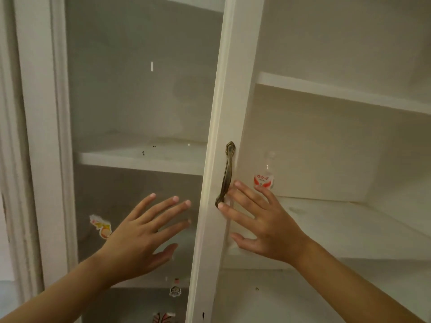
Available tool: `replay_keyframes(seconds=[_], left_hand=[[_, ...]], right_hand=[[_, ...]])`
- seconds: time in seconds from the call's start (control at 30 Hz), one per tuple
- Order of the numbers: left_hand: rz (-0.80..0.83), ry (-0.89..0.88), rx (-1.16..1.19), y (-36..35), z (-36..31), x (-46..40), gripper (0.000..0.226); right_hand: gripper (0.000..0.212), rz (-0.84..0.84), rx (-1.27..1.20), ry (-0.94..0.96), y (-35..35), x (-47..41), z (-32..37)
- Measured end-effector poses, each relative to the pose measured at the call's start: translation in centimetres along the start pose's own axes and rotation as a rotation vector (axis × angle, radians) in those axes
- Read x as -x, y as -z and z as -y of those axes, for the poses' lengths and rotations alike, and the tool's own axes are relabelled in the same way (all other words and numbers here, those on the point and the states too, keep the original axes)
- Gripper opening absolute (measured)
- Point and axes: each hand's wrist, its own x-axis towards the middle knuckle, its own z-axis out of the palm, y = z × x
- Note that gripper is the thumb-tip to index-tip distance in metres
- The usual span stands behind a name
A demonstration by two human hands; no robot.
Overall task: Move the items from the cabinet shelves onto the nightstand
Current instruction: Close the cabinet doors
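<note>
A white cabinet with a glass door (140, 108) fills the view. The door's white frame carries a brass handle (226, 173). My right hand (258, 220) has straight, spread fingers, and its fingertips touch the door frame beside the handle's lower end. My left hand (144, 231) hovers flat and spread in front of the glass pane. On the open shelf (338, 229) to the right stands a small clear bottle (264, 173) with a red and white label, just behind my right fingers. The nightstand is out of view.
Behind the glass a white shelf (140, 157) shows a few dark specks. Stickers (101, 226) cling to the pane's lower part. A higher shelf (338, 92) crosses the right compartment. The door's left frame (39, 136) stands at the left.
</note>
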Motion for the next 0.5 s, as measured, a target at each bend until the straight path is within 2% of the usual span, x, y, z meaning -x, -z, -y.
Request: replay_keyframes(seconds=[0.33, 0.5], left_hand=[[-0.131, 0.034, 0.042, -1.2, -0.2, -0.5, 0.044], [-0.122, 0.041, 0.038, -1.0, -0.3, -0.5, 0.045]], right_hand=[[0.059, -0.152, -0.084, 0.053, -3.3, -0.2, -1.6], [0.061, -0.16, -0.11, 0.046, -3.7, -0.2, -1.5]])
